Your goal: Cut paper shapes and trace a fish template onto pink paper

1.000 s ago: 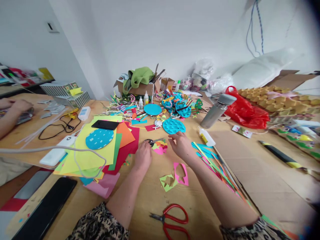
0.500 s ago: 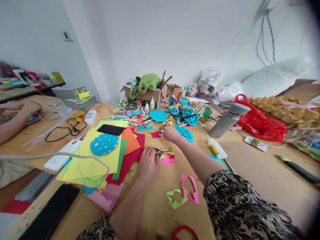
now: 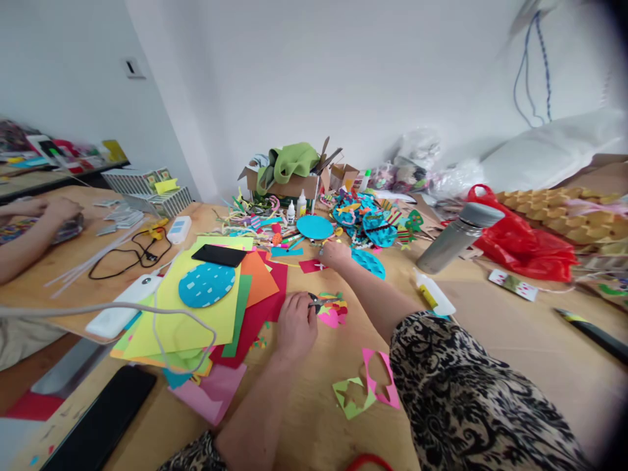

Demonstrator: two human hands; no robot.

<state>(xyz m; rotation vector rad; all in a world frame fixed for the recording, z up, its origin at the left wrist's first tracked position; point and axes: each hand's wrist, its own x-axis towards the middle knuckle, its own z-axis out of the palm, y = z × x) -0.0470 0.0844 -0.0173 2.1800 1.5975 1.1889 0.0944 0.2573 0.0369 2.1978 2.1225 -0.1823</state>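
My left hand rests on the table with its fingers curled round the dark handle of a pair of scissors. The blades point right over small red, yellow and pink paper cut-outs. Farther forward, my right hand is closed beside a small dark red paper strip bearing a whitish shape. Its fingertips are mostly hidden, so what they pinch cannot be made out. A blue egg-shaped piece lies just right of that hand. Coloured paper sheets are stacked to the left of my left hand.
A black phone and a blue speckled disc lie on the sheets. Markers, glue bottles and craft pieces crowd the back. A steel flask and glue bottle stand and lie rightward. Another person's arms are at far left.
My right hand has shifted slightly forward, and the whitish shape on the red strip now shows beside it. My left hand keeps hold of the scissors. The view has shifted a little.
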